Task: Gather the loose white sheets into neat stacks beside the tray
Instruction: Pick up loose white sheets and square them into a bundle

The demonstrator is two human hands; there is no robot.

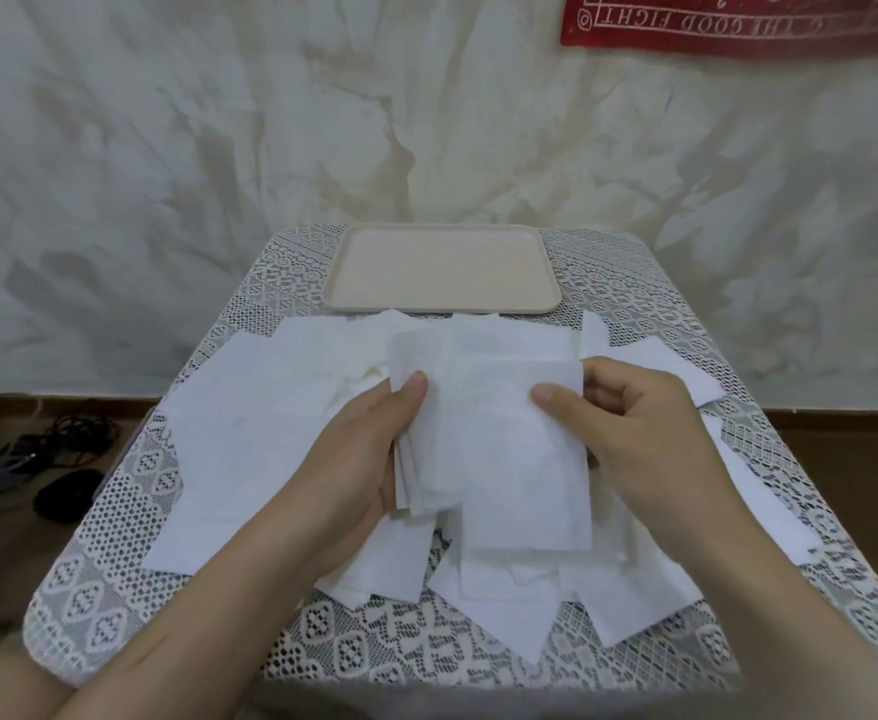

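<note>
Two hands meet at frame centre on one small stack of white sheets (504, 439), lifted slightly off the table. The left hand (358, 459) grips the stack's left edge, thumb on top. The right hand (644, 439) pinches its right edge, thumb on top. More loose sheets (260, 439) lie overlapping beneath and around, on the lace tablecloth (114, 517). Beyond them, upper centre, sits the tray (442, 267). A red banner (738, 23) hangs at upper right, and cables (67, 439) lie on the floor at left.

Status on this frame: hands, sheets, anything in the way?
Left hand and right hand both grip a small stack. Loose sheets scattered across the lace cloth. Tray behind them; nothing blocking.
</note>
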